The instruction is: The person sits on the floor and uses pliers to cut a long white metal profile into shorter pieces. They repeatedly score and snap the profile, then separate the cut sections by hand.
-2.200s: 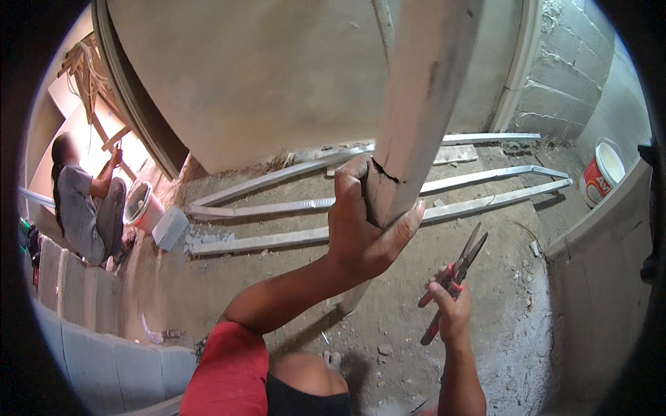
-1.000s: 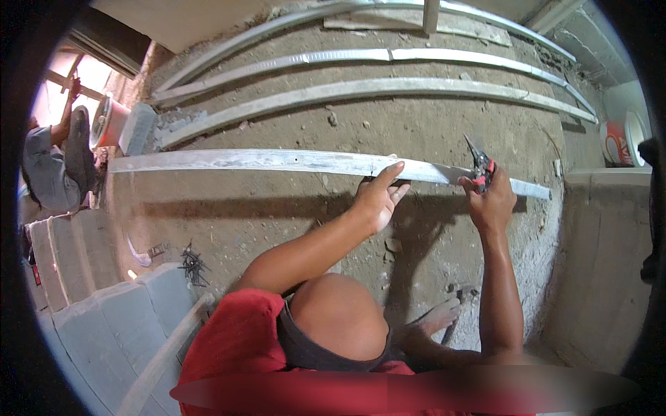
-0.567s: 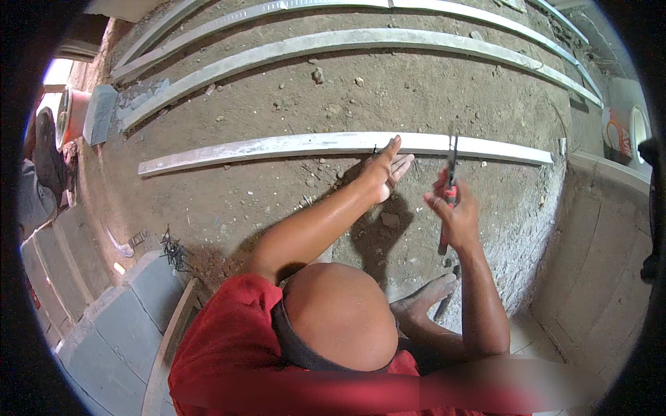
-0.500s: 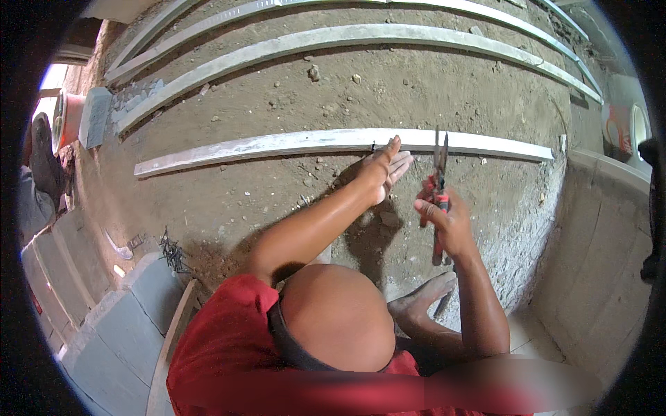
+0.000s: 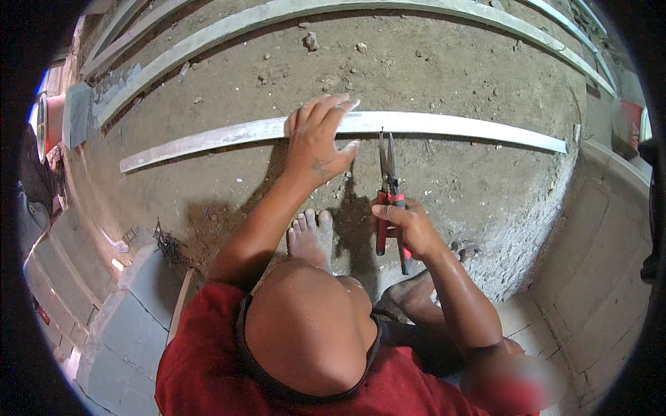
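Observation:
A long, whitish metal strip lies across the dirt floor in front of me. My left hand spans its middle, fingers over the far side and thumb near the close edge. The thumb stands apart from the fingers, and I see no firm grip. In my right hand is a pair of tin snips with red handles, held by the handles. Their long blades are slightly parted and point away from me. The tips reach the strip's near edge, close to a small dark mark on it.
More long metal strips lie farther off. Small stones dot the dirt. Dark thin pieces lie in a heap at left, near grey blocks. A red bucket stands far left. A grey wall rises on the right.
My left hand has moved left and spread over the strip. The snips came left and their tips dropped to the strip's near edge. The view has shifted, and a bare foot now shows.

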Motion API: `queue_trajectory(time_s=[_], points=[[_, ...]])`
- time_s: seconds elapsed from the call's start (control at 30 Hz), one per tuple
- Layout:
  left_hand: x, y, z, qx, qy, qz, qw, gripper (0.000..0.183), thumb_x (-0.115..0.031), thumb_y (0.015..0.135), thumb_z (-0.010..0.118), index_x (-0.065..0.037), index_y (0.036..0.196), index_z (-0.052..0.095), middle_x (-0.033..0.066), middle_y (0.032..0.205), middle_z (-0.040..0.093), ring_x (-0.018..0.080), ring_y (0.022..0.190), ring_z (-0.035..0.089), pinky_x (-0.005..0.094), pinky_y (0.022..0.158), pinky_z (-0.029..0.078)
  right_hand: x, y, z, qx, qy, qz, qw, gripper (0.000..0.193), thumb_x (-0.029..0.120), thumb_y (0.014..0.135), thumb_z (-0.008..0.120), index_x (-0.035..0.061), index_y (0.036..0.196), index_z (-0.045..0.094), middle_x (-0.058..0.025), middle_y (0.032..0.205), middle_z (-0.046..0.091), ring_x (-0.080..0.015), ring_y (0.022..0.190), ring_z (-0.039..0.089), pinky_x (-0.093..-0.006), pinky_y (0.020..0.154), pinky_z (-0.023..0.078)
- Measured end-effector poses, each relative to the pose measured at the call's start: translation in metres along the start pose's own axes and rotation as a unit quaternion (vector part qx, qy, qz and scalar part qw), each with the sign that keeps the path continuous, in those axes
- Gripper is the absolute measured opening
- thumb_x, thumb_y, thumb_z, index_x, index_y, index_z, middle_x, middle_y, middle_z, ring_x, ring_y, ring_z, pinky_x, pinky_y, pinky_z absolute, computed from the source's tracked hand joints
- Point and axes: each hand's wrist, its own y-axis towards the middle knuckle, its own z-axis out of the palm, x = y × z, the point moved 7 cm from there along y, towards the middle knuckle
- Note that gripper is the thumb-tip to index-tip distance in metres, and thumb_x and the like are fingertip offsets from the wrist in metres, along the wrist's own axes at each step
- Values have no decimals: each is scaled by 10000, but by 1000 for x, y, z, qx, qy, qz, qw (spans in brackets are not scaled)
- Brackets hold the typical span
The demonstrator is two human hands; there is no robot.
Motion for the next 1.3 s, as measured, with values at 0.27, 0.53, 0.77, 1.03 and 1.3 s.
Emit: queue_trajectory(time_s=[0.27, 0.53, 0.77, 1.03, 1.3], points=[[-2, 5, 24, 16, 37, 16, 999, 651, -370, 711, 798, -209, 1310, 597, 40, 1265, 606, 229, 1198, 525, 490, 1096, 248, 13, 2, -10, -46, -75, 17, 996, 296, 285, 854, 706, 2, 898, 633, -56, 747, 626, -145, 649, 574, -305, 587, 440], [-1, 7, 26, -24, 62, 14, 998, 529, -354, 709, 798, -174, 1188, 666, 25, 1171, 647, 213, 1124, 565, 458, 1041, 297, 21, -1, -10, -71, -167, 16, 983, 401, 384, 838, 697, -14, 844, 640, -64, 688, 613, -148, 613, 558, -312, 583, 441], [-1, 7, 25, -30, 51, 17, 998, 504, -347, 720, 796, -166, 1174, 674, 36, 1175, 653, 222, 1109, 574, 454, 1027, 308, 17, 3, -10, -82, -161, -5, 984, 437, 401, 830, 703, -29, 904, 669, -74, 701, 629, -158, 630, 575, -308, 604, 449], [-2, 8, 24, -25, 53, 12, 998, 507, -350, 725, 795, -154, 1176, 673, 39, 1184, 654, 228, 1112, 573, 459, 1027, 309, 19, 7, -10, -110, -203, -2, 973, 410, 398, 839, 701, -9, 841, 655, -102, 720, 638, -184, 655, 584, -337, 629, 456], [-3, 6, 24, -41, 51, 20, 998, 481, -304, 719, 798, -114, 1140, 665, 27, 1193, 654, 238, 1129, 567, 464, 1046, 302, 5, 29, -11, -164, -249, -26, 954, 489, 456, 823, 701, -30, 799, 658, -181, 681, 636, -289, 642, 607, -415, 656, 477]])
